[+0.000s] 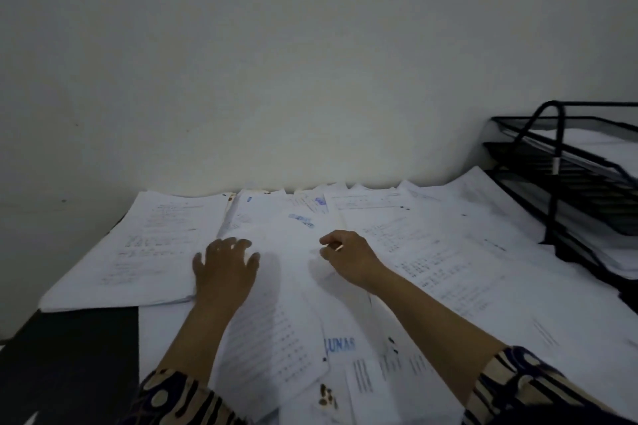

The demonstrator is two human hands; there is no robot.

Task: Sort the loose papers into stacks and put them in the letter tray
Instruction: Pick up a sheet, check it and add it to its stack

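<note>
Loose papers (431, 252) cover most of the dark table (69, 348): thin white sheets printed with rows of small text, overlapping at many angles, their edges fanned and their far corners poking up against the wall. On the left lies a squared stack (138, 252), thicker than the rest, its layered edge showing at the near side. In the middle a sheet with dotted rows of print (272, 331) slants toward the viewer, and just beside it a page bears a blue stamp (340, 344) in block letters; a second blurred blue stamp (302, 219) marks a sheet farther back.

The left hand (224, 266) rests palm down on the middle sheets, fingers spread and fairly straight, holding nothing. The right hand (348, 257) hovers or rests just beside it over the same sheets, fingers curled inward, with a small thin pale object at the fingertips; whether it pinches paper I cannot tell. Both forearms come out of patterned sleeves (538, 386) with cream and dark blue shapes.

The letter tray (587, 162) stands at the right edge of the table, a black tiered rack of wire mesh with a curved tubular frame; white sheets already lie in its tiers, and loose papers reach under its base.

Behind everything rises a plain, matt, pale wall (310, 62)
</note>
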